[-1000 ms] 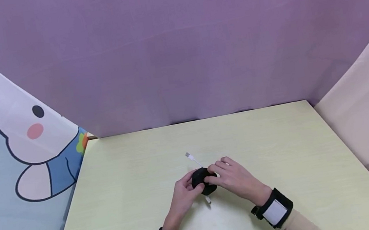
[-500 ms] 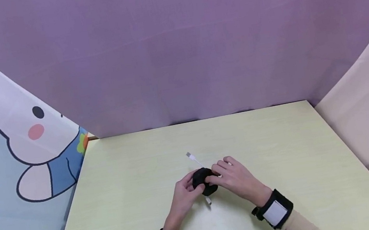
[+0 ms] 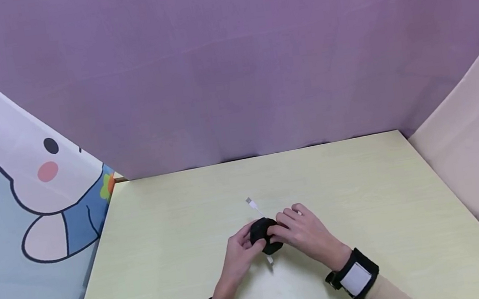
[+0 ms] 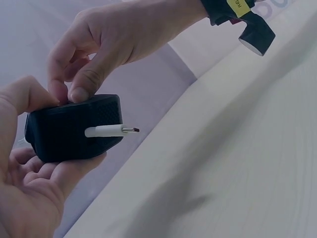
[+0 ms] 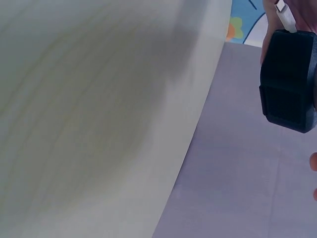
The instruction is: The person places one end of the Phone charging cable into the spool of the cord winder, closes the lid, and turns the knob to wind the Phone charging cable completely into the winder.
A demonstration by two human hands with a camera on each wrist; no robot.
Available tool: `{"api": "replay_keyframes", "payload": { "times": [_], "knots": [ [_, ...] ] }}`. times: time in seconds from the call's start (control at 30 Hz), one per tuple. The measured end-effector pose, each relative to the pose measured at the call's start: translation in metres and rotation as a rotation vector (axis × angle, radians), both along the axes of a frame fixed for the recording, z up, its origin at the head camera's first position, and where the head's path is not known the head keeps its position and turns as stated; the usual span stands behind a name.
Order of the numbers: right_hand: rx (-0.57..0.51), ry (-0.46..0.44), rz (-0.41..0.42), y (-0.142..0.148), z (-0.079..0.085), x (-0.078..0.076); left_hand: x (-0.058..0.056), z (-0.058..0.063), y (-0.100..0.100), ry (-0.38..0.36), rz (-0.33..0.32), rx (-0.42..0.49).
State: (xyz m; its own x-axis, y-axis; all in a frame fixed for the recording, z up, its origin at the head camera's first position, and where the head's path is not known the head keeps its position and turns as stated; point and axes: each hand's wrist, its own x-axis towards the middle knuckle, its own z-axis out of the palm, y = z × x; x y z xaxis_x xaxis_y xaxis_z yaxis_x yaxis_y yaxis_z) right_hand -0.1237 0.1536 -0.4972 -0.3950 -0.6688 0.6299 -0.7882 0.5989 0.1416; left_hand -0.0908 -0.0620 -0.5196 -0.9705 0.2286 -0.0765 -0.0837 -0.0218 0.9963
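A black, faceted cable case (image 3: 260, 231) is held above the table between both hands. My left hand (image 3: 236, 257) grips it from the left, with the thumb on the near face and fingers behind. The thumb and fingertips of my right hand (image 3: 309, 239) pinch at its right side; in the left wrist view they meet its upper edge. A white USB plug (image 3: 252, 203) on a thin cable sticks out at the far end. At the near end a white USB-C plug (image 4: 106, 131) juts out. What lies between the right fingertips is hidden.
The pale wood table (image 3: 175, 214) lies below the hands. A purple cloth (image 3: 228, 69) stands along its far edge, with printed cloth panels (image 3: 52, 160) at the sides. Each wrist wears a black strap (image 3: 356, 276) with a camera.
The far USB plug has swung slightly to the right. My right fingertips have shifted a little at the case, while the left hand stays almost still.
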Motion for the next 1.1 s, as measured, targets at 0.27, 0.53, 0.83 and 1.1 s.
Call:
{"api": "replay_keyframes", "payload": {
  "times": [0.27, 0.53, 0.83, 1.1],
  "knots": [
    [-0.050, -0.005, -0.012, -0.002, -0.004, 0.001, 0.000, 0.000, 0.002, 0.034, 0.010, 0.018],
    [-0.067, 0.034, -0.028, -0.004, -0.005, 0.002, 0.000, -0.001, 0.002, 0.027, -0.005, 0.078],
    [-0.130, 0.062, -0.047, -0.008, -0.009, 0.003, 0.000, -0.002, 0.004, 0.040, 0.021, 0.130],
    [-0.160, 0.058, -0.082, -0.013, -0.008, 0.006, 0.000, 0.000, 0.005, 0.035, 0.042, 0.162]
  ]
}}
